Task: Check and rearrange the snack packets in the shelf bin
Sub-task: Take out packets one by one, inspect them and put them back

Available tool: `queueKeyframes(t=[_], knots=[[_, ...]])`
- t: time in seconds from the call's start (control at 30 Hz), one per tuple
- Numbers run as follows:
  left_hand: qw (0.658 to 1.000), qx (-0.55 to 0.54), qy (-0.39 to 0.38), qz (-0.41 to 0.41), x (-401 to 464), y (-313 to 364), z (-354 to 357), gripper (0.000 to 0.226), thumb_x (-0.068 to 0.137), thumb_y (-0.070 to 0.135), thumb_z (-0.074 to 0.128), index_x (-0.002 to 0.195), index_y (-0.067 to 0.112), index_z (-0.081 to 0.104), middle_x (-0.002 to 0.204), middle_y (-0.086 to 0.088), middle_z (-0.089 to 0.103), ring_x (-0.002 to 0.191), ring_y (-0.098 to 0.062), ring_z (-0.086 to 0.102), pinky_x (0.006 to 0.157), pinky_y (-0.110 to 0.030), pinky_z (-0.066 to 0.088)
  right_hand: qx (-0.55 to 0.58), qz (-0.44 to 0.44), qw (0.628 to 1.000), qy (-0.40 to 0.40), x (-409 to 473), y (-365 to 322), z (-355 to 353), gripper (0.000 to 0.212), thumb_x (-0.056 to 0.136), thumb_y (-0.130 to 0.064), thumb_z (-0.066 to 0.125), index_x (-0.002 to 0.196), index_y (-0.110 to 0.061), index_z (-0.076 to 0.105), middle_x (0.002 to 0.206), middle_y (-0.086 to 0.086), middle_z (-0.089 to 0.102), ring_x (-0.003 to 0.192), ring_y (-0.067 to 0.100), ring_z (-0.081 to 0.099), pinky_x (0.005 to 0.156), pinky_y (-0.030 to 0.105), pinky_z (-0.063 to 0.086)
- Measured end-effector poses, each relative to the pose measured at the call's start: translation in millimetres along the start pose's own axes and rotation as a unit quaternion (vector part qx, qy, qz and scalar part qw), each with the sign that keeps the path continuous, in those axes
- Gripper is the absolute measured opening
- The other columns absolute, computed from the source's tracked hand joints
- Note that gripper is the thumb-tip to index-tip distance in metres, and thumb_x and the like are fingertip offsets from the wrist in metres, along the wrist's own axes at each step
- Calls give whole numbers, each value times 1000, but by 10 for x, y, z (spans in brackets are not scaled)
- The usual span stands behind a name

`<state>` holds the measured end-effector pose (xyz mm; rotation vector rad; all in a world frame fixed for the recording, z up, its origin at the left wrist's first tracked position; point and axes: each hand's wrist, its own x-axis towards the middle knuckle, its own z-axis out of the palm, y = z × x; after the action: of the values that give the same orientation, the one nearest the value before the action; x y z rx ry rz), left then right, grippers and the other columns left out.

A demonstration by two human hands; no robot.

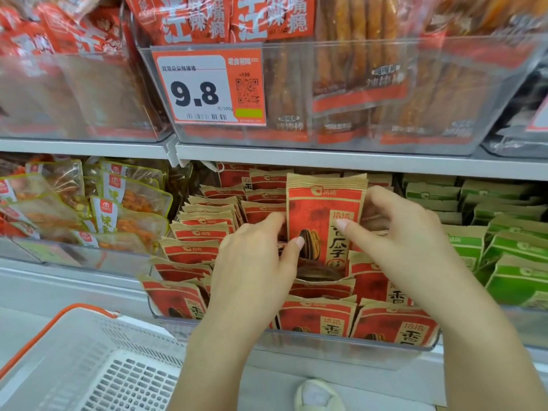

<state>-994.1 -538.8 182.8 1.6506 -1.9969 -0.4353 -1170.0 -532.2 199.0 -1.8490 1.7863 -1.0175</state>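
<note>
Store shelf bin [296, 336]: both hands' fingers pinch upright red packet [323, 215]; green packets [504, 250] beside.

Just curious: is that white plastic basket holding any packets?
No, the white plastic basket with its orange handle shows only bare slotted floor.
</note>
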Motion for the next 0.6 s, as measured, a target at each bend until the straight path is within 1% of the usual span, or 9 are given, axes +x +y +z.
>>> queueKeyframes(t=[0.07,0.17,0.2,0.3,0.37,0.47,0.53,0.6], knots=[[1000,5,-2,5,-21,11,-18,30,99,42,48,128,42,54,110,17,65,108,-8,52,91,-33,41,-41,12,999,-9,14,5,7,10,82,-38,70,87,-34,63,81,-18,67,78,-1,62,68,21,47],[999,-44,22,-2,-57,-10,-68,38,98,40,50,136,43,51,121,22,64,115,-4,52,99,-35,44,-90,32,995,-36,29,30,23,13,80,-43,71,78,-38,59,79,-17,65,73,-1,59,59,18,39],[997,-69,38,-8,-62,-32,-77,38,97,40,51,135,41,52,121,23,64,115,-2,54,98,-37,46,-91,36,994,-38,31,35,27,13,81,-43,70,78,-38,58,78,-19,64,71,-2,59,59,18,39],[991,-110,67,-24,-71,-97,-92,34,96,38,54,130,38,57,112,24,65,108,3,58,92,-32,50,-79,32,996,-36,34,11,39,9,85,-42,65,87,-35,60,79,-24,60,72,-3,59,62,20,43],[990,-117,76,-26,-71,-134,-93,33,95,37,55,127,37,59,109,24,66,108,4,58,90,-31,50,-66,25,997,-34,25,-17,49,8,86,-41,63,89,-35,59,79,-24,59,70,-3,59,64,22,44],[988,-128,85,-22,-83,-158,-94,31,94,37,55,125,37,61,107,25,66,108,5,58,90,-29,50,-61,19,998,-25,13,-38,56,5,89,-36,62,87,-33,59,80,-21,60,70,1,61,70,28,46],[986,-134,95,-17,-92,-169,-95,29,94,37,55,122,38,62,104,27,65,107,6,58,90,-24,48,-42,19,999,-7,8,-35,39,11,90,-32,62,81,-31,56,81,-19,60,71,5,63,69,29,47],[985,-139,105,-14,-102,-183,-105,28,94,37,55,120,38,63,101,30,64,105,8,58,88,-19,47,-34,16,999,9,9,-35,15,14,90,-28,63,79,-31,55,82,-19,60,76,8,63,67,27,43]])
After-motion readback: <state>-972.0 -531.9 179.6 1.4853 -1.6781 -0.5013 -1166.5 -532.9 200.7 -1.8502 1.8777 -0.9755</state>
